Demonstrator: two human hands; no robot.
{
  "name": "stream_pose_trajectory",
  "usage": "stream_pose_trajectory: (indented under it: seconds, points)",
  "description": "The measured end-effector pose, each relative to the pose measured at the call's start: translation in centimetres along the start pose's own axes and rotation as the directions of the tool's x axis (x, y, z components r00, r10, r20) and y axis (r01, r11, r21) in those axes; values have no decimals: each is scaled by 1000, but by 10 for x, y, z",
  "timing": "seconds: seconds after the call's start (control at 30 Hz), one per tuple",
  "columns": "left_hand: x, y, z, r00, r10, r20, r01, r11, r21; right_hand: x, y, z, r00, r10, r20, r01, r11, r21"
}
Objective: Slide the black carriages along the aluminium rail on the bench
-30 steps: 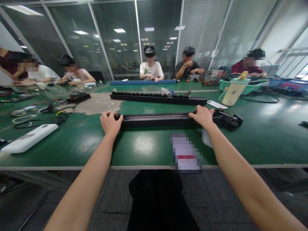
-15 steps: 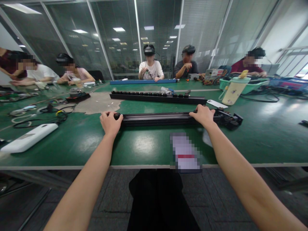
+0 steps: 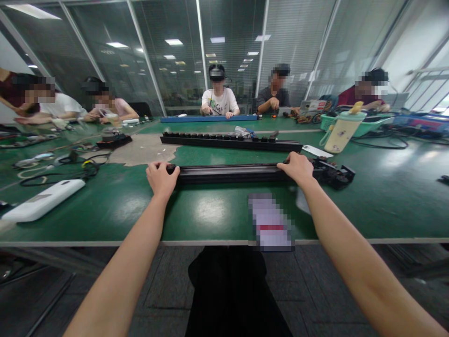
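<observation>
A long black bar [image 3: 228,174] lies crosswise on the green table [image 3: 210,210] before me. My left hand [image 3: 162,179] is closed round its left end, thumb at the near side. Toward the right end, my right hand [image 3: 298,166] grips the bar from above. Past that hand, dark mechanical parts [image 3: 338,174] stick out to the right. Behind the bar lies a second long black bar [image 3: 228,142] with a row of round black knobs on top. A phone-like flat object [image 3: 270,222], blurred out, lies at the near table edge.
A white device [image 3: 45,201] lies at the left near cables. At the right stand a cream bottle [image 3: 343,133] and a green basket [image 3: 377,124]; a white phone [image 3: 316,151] lies close by. People sit across the table, one behind a blue bar [image 3: 210,119].
My hands and the bar have hardly moved. Across the table, one person's raised hand has come down, and the person beside them has shifted head and hand.
</observation>
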State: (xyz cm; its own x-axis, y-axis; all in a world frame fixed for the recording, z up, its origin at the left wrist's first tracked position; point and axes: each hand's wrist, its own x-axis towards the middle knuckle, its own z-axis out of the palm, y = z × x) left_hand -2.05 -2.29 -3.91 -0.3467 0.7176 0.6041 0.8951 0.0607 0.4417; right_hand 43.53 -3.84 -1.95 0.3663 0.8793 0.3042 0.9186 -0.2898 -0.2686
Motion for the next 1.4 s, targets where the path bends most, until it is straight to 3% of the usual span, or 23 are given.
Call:
stream_pose_trajectory:
  seconds: [1.4]
  points:
    - [-1, 3, -3, 1000, 0, 11, 0, 1000, -1, -1, 0, -2, 999, 43, -8, -43, 999, 24]
